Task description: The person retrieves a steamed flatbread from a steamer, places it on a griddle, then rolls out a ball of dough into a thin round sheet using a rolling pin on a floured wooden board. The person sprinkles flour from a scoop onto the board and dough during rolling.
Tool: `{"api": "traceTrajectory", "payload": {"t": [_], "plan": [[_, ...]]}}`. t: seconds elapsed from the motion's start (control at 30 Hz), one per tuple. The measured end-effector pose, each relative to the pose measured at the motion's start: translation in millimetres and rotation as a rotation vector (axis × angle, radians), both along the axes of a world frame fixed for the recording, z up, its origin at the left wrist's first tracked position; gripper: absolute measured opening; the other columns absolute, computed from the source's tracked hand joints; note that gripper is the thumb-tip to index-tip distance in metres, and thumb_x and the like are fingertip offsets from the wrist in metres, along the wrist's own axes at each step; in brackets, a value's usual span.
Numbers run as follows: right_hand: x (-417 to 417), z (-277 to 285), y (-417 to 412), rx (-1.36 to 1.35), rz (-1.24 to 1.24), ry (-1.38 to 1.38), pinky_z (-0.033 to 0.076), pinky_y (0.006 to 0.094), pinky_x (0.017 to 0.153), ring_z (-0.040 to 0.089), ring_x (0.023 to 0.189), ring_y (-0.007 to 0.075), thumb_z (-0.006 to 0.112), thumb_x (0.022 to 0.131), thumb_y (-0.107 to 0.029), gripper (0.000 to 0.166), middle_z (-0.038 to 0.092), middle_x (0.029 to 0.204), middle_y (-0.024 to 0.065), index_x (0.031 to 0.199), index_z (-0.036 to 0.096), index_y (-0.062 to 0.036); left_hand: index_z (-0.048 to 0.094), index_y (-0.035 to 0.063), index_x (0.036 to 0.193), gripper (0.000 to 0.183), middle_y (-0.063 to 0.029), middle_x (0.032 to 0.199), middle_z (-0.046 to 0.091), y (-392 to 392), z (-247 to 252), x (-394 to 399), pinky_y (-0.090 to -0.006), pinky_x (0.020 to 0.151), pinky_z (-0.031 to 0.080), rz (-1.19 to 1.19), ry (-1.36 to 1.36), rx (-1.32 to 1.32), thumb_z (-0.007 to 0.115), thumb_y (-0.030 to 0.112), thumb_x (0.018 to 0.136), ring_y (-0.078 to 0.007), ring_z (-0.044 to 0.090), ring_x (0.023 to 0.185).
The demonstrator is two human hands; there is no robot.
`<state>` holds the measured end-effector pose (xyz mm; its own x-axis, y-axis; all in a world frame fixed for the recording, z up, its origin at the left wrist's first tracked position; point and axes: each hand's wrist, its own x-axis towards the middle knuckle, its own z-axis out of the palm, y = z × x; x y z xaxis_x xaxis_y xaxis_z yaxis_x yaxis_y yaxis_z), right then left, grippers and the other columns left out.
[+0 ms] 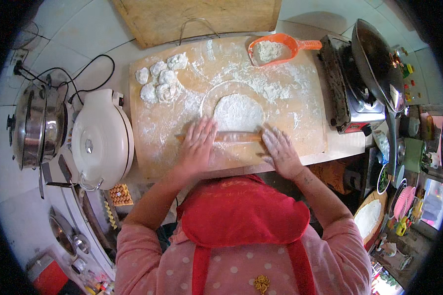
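Observation:
A wooden rolling pin (238,137) lies crosswise on a floured wooden board (302,143), at the near edge of a flat round of dough (239,111). My left hand (200,140) lies over the pin's left end and my right hand (278,147) over its right end, both palms down and dusted with flour. Several floured dough pieces (167,77) are grouped at the board's upper left. An orange scoop (293,43) holding flour rests at the upper right. Loose flour is scattered around the dough.
A white electric griddle (99,143) with its lid down stands left of the board, beside a steel pot (33,125). On the right is a gas stove (349,96) with a lidded wok (376,66). Another wooden board (206,14) stands behind. A tray of eggs (121,194) sits low at left.

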<state>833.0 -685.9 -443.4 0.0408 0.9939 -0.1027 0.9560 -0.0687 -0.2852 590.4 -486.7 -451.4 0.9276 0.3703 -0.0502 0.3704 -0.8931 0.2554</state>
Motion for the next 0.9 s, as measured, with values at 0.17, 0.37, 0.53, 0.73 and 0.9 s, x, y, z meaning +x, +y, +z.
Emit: {"api": "traceTrajectory", "payload": {"t": [0.17,0.37,0.53,0.73,0.9], "plan": [[60,-14,83,0.325,-0.078,-0.050,0.021,0.0487,0.114,0.028,0.138,0.0371,0.055,0.092,-0.035,0.071,0.030,0.150,0.0185,0.146,0.026,-0.0003,0.019,0.0031,0.150,0.078,-0.0136,0.157,0.018,88,10,106,-0.0470,0.119,0.008,0.215,0.044,0.143,0.046,0.050,0.093,-0.0299,0.010,0.147],[53,-6,74,0.246,0.021,0.019,0.021,0.0480,0.115,0.029,0.138,0.0373,0.057,0.090,-0.035,0.072,0.031,0.150,0.0178,0.145,0.028,0.0015,0.019,0.0052,0.151,0.075,-0.0131,0.157,0.018,98,0,106,-0.0466,0.118,0.008,0.227,-0.011,0.119,0.041,0.051,0.095,-0.0292,0.010,0.147],[34,2,36,0.104,0.072,-0.011,0.021,0.0465,0.115,0.027,0.139,0.0358,0.057,0.090,-0.037,0.073,0.027,0.152,0.0151,0.146,0.027,0.0006,0.017,0.0039,0.151,0.079,-0.0147,0.157,0.017,71,-14,75,-0.0471,0.118,0.009,0.078,-0.002,0.203,0.052,0.045,0.093,-0.0298,0.010,0.147],[69,-14,105,0.352,-0.062,-0.045,0.022,0.0467,0.115,0.027,0.139,0.0365,0.057,0.090,-0.031,0.071,0.028,0.152,0.0155,0.145,0.026,0.0012,0.017,0.0041,0.151,0.075,-0.0154,0.157,0.018,142,-1,136,-0.0479,0.118,0.010,0.337,-0.096,0.207,0.045,0.047,0.096,-0.0311,0.009,0.147],[48,4,52,0.089,0.091,0.006,0.019,0.0465,0.117,0.024,0.141,0.0353,0.060,0.085,-0.031,0.076,0.027,0.152,0.0163,0.146,0.026,0.0004,0.019,0.0016,0.150,0.080,-0.0178,0.156,0.017,59,9,70,-0.0491,0.118,0.010,0.168,0.108,0.135,0.051,0.046,0.092,-0.0332,0.010,0.146]]}}
